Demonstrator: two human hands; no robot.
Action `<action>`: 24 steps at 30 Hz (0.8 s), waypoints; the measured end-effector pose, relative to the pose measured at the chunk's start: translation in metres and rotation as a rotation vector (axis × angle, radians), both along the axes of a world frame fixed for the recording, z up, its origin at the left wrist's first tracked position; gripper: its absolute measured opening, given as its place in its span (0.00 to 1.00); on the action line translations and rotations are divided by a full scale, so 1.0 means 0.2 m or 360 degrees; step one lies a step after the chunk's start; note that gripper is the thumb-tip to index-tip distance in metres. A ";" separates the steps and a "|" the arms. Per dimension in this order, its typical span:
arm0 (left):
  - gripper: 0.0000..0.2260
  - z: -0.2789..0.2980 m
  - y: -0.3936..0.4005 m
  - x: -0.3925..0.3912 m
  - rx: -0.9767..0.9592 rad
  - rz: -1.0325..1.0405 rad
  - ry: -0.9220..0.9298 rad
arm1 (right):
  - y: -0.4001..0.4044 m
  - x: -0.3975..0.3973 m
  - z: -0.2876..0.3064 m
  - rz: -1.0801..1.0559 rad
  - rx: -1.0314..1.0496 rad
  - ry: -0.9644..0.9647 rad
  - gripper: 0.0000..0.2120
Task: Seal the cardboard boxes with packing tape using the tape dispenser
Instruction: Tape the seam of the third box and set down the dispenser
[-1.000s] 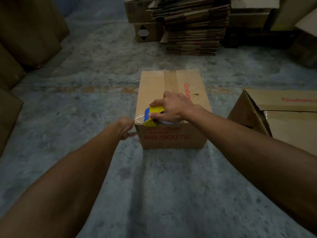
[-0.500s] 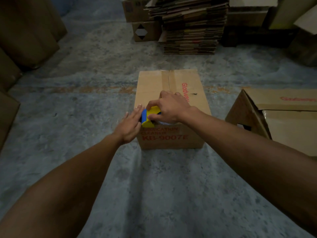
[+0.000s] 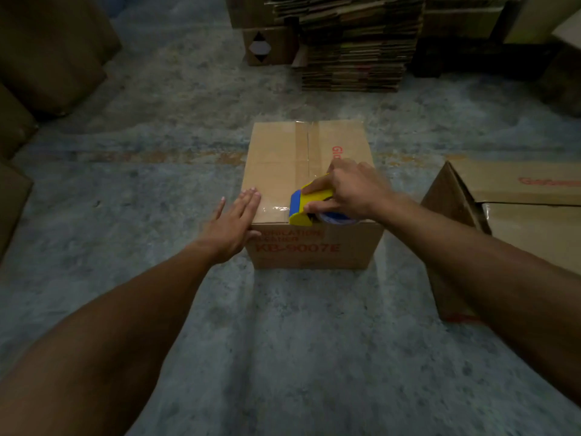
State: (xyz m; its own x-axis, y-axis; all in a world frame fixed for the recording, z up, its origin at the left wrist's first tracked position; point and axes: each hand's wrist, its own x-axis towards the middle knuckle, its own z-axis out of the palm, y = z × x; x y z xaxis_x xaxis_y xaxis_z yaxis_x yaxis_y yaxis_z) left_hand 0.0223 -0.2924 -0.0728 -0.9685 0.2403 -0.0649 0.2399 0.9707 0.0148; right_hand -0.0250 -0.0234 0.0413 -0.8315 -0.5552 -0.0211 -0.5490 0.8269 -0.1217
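Observation:
A closed cardboard box (image 3: 276, 158) with red print stands on the floor in the middle of the view. A strip of clear tape runs down its centre seam. My right hand (image 3: 352, 190) grips the yellow and blue tape dispenser (image 3: 309, 206) on the box top near the front edge. A fresh strip of clear tape (image 3: 272, 209) stretches left from the dispenser across the top. My left hand (image 3: 234, 220), fingers straight, presses against the box's near left corner where that strip ends.
A second cardboard box (image 3: 509, 221) with open flaps sits close on the right. A tall stack of flattened cartons (image 3: 352, 42) and more boxes line the back. Large cartons (image 3: 47, 51) stand along the left. The concrete floor (image 3: 283, 341) lies between me and the box.
My right hand has drawn the dispenser to the right along the box top, laying tape. My left hand opened from a pinch and now lies flat on the left corner.

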 end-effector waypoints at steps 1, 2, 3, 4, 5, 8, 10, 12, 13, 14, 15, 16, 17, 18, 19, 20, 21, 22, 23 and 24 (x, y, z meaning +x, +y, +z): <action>0.34 0.00 0.00 -0.02 -0.0020 -0.0011 -0.0012 | 0.01 0.00 -0.01 -0.0007 0.0004 0.0015 0.25; 0.34 0.01 0.00 -0.03 -0.0043 -0.0016 -0.0025 | 0.00 0.00 -0.02 -0.0006 0.0009 0.0033 0.25; 0.34 0.02 0.00 -0.05 -0.0072 -0.0014 -0.0044 | -0.02 0.00 -0.02 -0.0010 0.0016 0.0050 0.25; 0.34 0.03 -0.01 -0.06 -0.0099 0.0004 -0.0076 | -0.05 0.00 -0.01 -0.0012 0.0027 0.0055 0.25; 0.35 0.04 -0.01 -0.07 -0.0129 0.0028 -0.0101 | -0.06 0.00 -0.01 -0.0014 0.0031 0.0059 0.25; 0.41 0.08 0.07 -0.08 -0.0274 -0.0041 -0.0072 | -0.08 -0.01 -0.01 -0.0010 0.0021 0.0067 0.24; 0.47 0.05 0.18 -0.10 -0.0199 -0.0151 -0.0003 | -0.07 -0.01 -0.02 -0.0009 0.0024 0.0066 0.24; 0.46 0.01 0.27 -0.13 -0.0093 -0.0139 0.0029 | -0.07 -0.01 -0.02 -0.0011 0.0023 0.0064 0.24; 0.43 0.00 0.29 -0.14 -0.0055 -0.0125 0.0047 | -0.07 -0.02 -0.02 -0.0008 0.0018 0.0062 0.24; 0.41 0.00 0.28 -0.14 -0.0044 -0.0125 0.0060 | -0.07 -0.02 -0.01 -0.0004 0.0022 0.0058 0.24; 0.39 0.00 0.26 -0.14 -0.0044 -0.0148 0.0094 | -0.05 -0.03 -0.01 -0.0006 0.0025 0.0060 0.24; 0.38 -0.01 0.24 -0.14 -0.0058 -0.0177 0.0120 | -0.02 -0.03 -0.01 -0.0018 0.0031 0.0047 0.24; 0.37 -0.01 0.22 -0.14 -0.0064 -0.0196 0.0130 | 0.03 -0.04 0.00 -0.0046 0.0029 0.0013 0.24; 0.37 -0.01 0.21 -0.15 -0.0059 -0.0204 0.0135 | 0.10 -0.06 0.01 -0.0084 0.0021 -0.0026 0.24; 0.37 -0.01 0.20 -0.15 -0.0062 -0.0206 0.0130 | 0.17 -0.07 0.01 -0.0122 0.0010 -0.0053 0.24; 0.37 -0.02 0.20 -0.16 -0.0073 -0.0214 0.0129 | 0.22 -0.07 0.01 -0.0153 0.0001 -0.0056 0.25; 0.37 -0.02 0.19 -0.16 -0.0076 -0.0219 0.0124 | 0.24 -0.06 0.00 -0.0163 0.0005 -0.0048 0.25; 0.36 -0.02 0.17 -0.17 -0.0067 -0.0221 0.0109 | 0.24 -0.05 0.00 -0.0175 -0.0002 -0.0043 0.26; 0.36 -0.01 0.13 -0.17 -0.0064 -0.0213 0.0091 | 0.20 -0.04 -0.01 -0.0174 -0.0014 -0.0036 0.26; 0.36 0.00 0.09 -0.17 -0.0058 -0.0190 0.0073 | 0.15 -0.03 -0.01 -0.0163 -0.0017 -0.0016 0.26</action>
State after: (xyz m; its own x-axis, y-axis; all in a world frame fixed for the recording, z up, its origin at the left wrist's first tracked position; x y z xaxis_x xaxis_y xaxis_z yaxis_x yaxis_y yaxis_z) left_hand -0.0114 -0.2742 -0.0721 -0.9353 0.3524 -0.0320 0.3534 0.9349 -0.0333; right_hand -0.0308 0.0066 0.0383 -0.8836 -0.4677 -0.0243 -0.4606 0.8771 -0.1360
